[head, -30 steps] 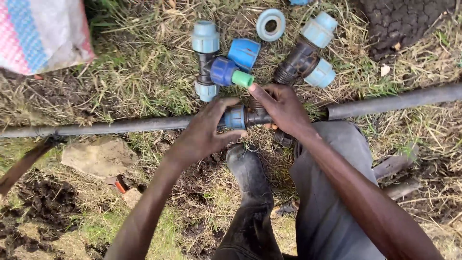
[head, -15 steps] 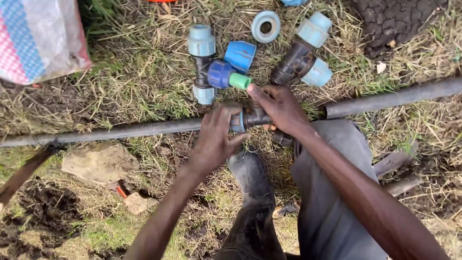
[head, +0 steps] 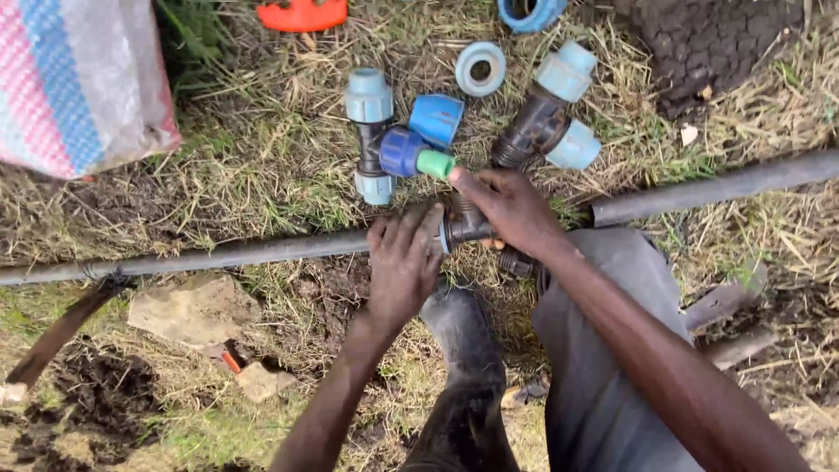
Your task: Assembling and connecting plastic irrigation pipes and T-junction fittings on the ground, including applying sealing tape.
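Both hands, left hand (head: 404, 262) and right hand (head: 507, 208), grip pipe coupling (head: 461, 227).

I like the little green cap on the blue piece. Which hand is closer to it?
The right hand: its fingertip nearly touches the green cap. The left hand sits lower, gripping the black pipe below it.

Both forearms bare, no sleeves, no gloves, no watch or rings on left hand (head: 402, 267) or right hand (head: 511, 210). Grey cloth trousers (head: 594, 376). Dark muddy rubber boot (head: 463, 367) just beside the trousers.
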